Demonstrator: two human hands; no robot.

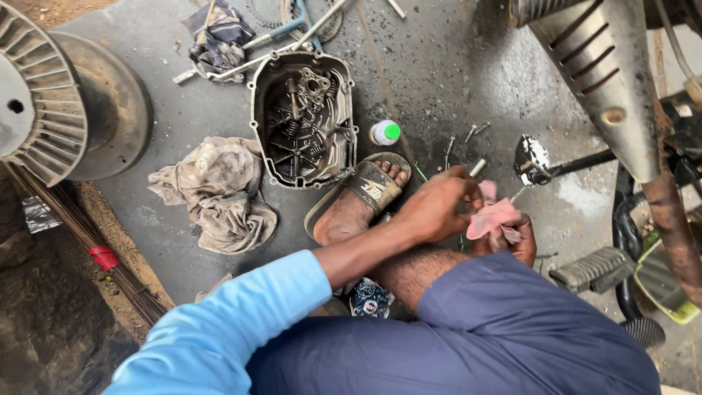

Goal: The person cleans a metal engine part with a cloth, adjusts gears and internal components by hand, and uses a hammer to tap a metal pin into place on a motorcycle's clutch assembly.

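My left hand (437,203) pinches the upper corner of a small pink cloth (491,215) above my knee. My right hand (518,238) holds the same cloth from below, with a thin metal pin or bolt sticking out of it toward the upper right. Both hands are close together over my blue trousers, just right of my sandalled foot (362,197). What lies inside the cloth is hidden.
An open engine cover (303,121) with parts in it lies on the wet concrete, next to a dirty rag (218,192). A small white bottle with a green cap (385,132) and loose bolts (463,146) are nearby. A motorcycle exhaust (599,73) and footpeg (589,269) stand at right.
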